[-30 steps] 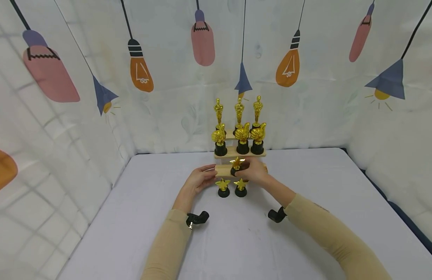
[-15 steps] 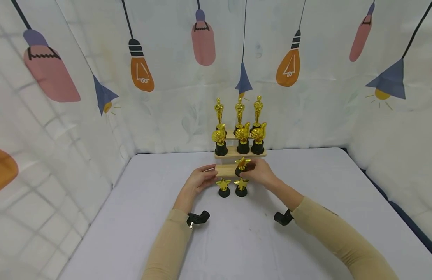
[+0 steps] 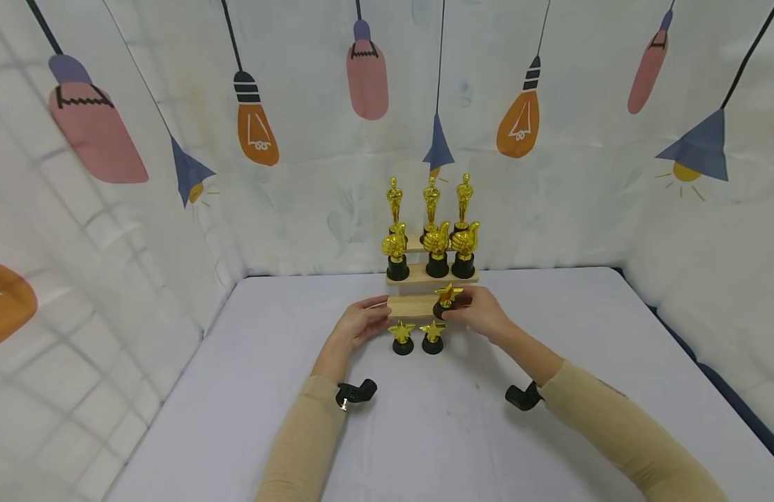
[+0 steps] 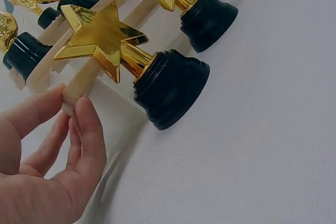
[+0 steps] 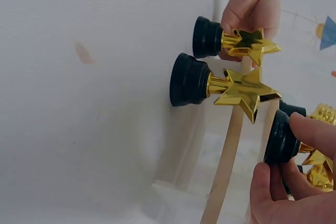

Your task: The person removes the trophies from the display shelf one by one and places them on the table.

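My right hand (image 3: 482, 312) pinches a gold star trophy (image 3: 446, 298) by its black base, at the right part of the stand's lowest wooden board (image 3: 411, 307). Whether the base rests on the board cannot be told. In the left wrist view, the thumb and fingers of my left hand (image 4: 58, 156) pinch the left end of that board. Two more star trophies stand upright on the table before the stand, a left one (image 3: 402, 339) and a right one (image 3: 433, 338). The right wrist view shows the held trophy's black base (image 5: 282, 139) between thumb and fingers.
Thumbs-up trophies (image 3: 437, 244) stand in a row on the middle board (image 3: 418, 276). Behind them, figure statuettes (image 3: 431, 202) stand on the top board. A white cloth covers the table (image 3: 425, 432); a patterned curtain (image 3: 324, 209) hangs close behind the stand.
My right hand has moved right along the lowest board, carrying the star trophy from its middle toward its right end. My left hand has stayed at the board's left end.
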A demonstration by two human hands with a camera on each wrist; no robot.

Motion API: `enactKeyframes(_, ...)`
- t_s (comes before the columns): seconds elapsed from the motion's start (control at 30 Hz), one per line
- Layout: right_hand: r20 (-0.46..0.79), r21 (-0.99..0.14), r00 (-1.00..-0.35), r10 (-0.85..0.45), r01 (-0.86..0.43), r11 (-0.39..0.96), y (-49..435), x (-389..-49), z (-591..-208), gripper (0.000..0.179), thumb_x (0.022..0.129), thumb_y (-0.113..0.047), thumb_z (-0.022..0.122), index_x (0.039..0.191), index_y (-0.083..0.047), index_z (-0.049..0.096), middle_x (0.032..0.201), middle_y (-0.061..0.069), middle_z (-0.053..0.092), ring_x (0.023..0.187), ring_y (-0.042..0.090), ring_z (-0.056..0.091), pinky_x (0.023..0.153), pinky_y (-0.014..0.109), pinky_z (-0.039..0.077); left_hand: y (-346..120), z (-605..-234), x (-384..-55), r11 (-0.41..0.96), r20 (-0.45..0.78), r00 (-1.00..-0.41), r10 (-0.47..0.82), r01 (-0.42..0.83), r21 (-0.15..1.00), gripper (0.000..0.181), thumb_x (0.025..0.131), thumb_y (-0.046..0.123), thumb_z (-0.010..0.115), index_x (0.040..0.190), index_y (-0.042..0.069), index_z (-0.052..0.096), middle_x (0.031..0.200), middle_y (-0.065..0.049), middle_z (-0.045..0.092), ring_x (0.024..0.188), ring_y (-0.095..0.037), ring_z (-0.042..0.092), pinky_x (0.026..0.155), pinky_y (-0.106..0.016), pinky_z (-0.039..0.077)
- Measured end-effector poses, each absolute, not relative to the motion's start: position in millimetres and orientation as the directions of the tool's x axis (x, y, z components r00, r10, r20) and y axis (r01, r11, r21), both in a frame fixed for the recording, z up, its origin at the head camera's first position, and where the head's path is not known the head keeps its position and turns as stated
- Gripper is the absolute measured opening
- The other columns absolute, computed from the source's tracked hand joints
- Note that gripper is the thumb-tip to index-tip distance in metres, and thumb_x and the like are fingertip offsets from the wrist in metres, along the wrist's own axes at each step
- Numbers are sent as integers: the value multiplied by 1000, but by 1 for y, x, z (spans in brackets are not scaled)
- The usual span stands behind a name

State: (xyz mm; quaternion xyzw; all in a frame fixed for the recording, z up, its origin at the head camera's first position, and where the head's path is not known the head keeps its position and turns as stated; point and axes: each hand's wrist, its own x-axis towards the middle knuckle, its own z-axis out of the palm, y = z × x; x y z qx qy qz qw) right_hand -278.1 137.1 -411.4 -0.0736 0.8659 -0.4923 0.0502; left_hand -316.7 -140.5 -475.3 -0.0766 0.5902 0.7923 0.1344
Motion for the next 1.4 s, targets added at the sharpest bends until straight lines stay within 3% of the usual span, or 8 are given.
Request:
enactKeyframes(1.0, -98, -874, -977, -192, -8, 486, 170, -259, -433, 55, 87, -13, 83, 130, 12, 60, 119, 19, 67, 112, 32, 60, 96, 46, 51, -140, -473, -315, -277, -299, -947, 120, -321, 906, 50, 95, -5, 69, 143, -1, 57, 136, -21, 58, 100, -21, 68, 78, -27, 60)
enactKeyframes(1.4, -128, -863, -977, -169, 26, 504, 166, -256, -459, 52, 84, -11, 85, 125, 11, 62, 113, 17, 68, 106, 29, 62, 91, 43, 53, -140, -474, -316, -274, -303, -945, 120, -325, 905, 50, 95, -4, 69, 143, 0, 57, 137, -20, 58, 102, -22, 67, 79, -28, 59)
